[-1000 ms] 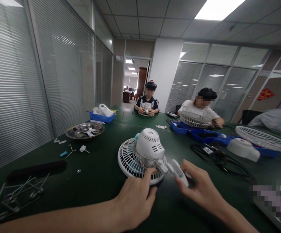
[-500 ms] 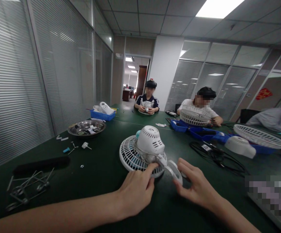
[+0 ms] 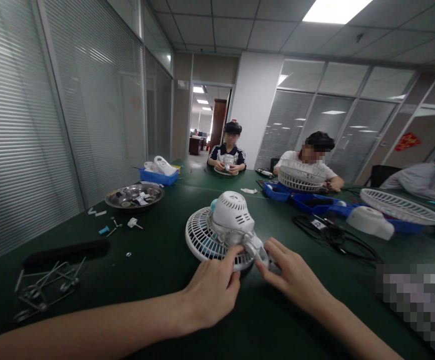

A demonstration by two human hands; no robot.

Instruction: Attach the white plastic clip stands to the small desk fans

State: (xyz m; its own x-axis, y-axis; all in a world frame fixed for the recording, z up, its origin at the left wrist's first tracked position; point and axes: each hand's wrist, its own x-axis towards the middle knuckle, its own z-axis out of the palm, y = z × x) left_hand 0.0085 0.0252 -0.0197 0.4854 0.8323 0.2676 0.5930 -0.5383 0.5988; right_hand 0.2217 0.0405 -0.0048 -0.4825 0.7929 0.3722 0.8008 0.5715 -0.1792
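Observation:
A small white fan [image 3: 234, 215] lies face down on the green table, its vented motor housing on top and its round grille [image 3: 198, 239] underneath. My left hand [image 3: 211, 292] is closed on the fan's near side, thumb and fingers by the neck and the grille's edge. My right hand [image 3: 294, 275] pinches a white looped plastic piece [image 3: 263, 256] at the fan's neck. That piece touches or overlaps the neck; whether it is joined there I cannot tell. Light-blue blades show faintly through the grille.
On the left are a steel bowl [image 3: 134, 196] of small parts, a blue tray [image 3: 159, 176], wire springs [image 3: 48, 290], a black bar [image 3: 67, 253] and a blue peg [image 3: 104, 230]. Black cables [image 3: 333, 240] and a white cover [image 3: 369, 223] lie right. Co-workers sit beyond.
My right hand has moved left, bringing the looped white piece in against the fan's neck. My left hand keeps its hold on the fan.

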